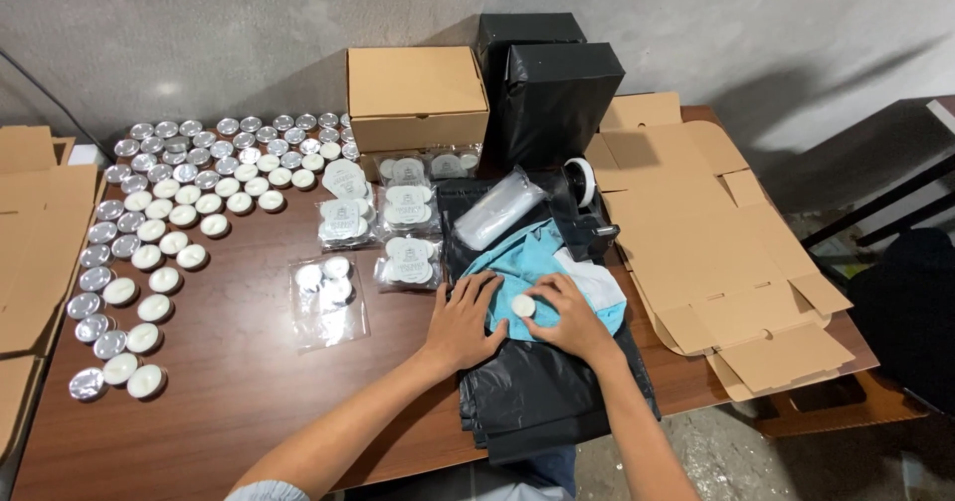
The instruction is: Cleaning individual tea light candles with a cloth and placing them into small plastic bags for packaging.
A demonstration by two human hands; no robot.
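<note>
My left hand [464, 320] rests flat, fingers spread, on a stack of black plastic bags [542, 392] at the table's front edge. My right hand [569, 314] lies beside it, its fingertips pinching a small white tealight candle [523, 305]. Under both hands lies a light blue cloth or bag [519, 254] with a white piece at its right. A clear packet of tealights [328, 297] sits just left of my left hand.
Many loose tealights [169, 222] cover the left of the brown table [239, 401]. Several filled clear packets [383, 217], a closed cardboard box [416, 95], two black wrapped boxes [552, 88], a tape dispenser [589, 207], a plastic roll [497, 207] and flattened cardboard [716, 252] surround the hands.
</note>
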